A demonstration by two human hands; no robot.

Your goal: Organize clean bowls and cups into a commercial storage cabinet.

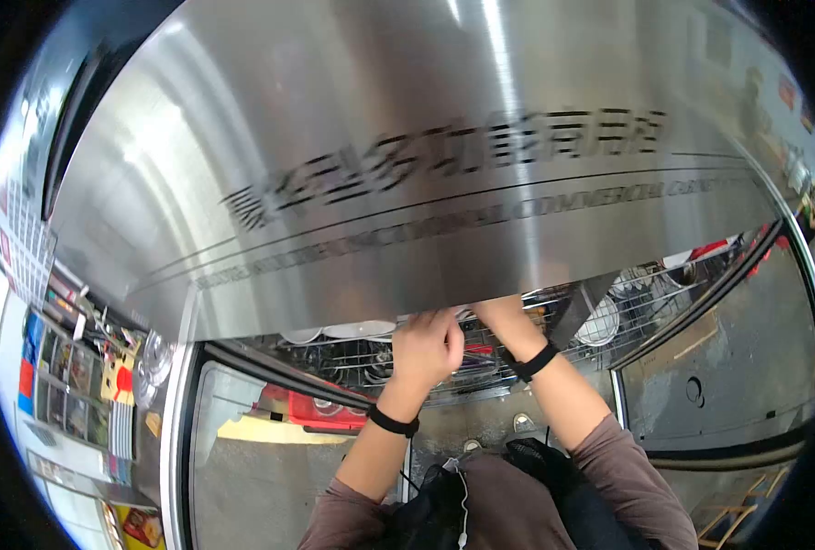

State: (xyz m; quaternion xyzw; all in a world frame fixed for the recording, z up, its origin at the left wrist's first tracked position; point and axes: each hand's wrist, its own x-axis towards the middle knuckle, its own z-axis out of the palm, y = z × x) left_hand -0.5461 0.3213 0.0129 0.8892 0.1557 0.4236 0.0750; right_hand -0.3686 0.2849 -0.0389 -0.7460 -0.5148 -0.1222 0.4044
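My left hand point(429, 346) reaches up to the lower edge of a large stainless steel cabinet panel point(407, 119). Its fingers look curled, the thumb lying alongside, and whatever they hold is hidden. Close beside it, my right hand point(497, 312) goes under the same edge, so its fingers are out of sight. Both are over a wire rack point(371, 359) inside the cabinet. White bowls point(359, 329) rest on the rack left of my left hand. A white plate point(598, 323) stands farther right, beyond a metal upright point(580, 313). Something red point(474, 350) lies between my wrists.
Open glass doors flank me, the left door point(270, 477) and the right door point(715, 385). A red tray point(327, 411) shows through the left glass. At far left, a counter holds clear glassware point(154, 357). Wooden bars point(747, 504) are at lower right.
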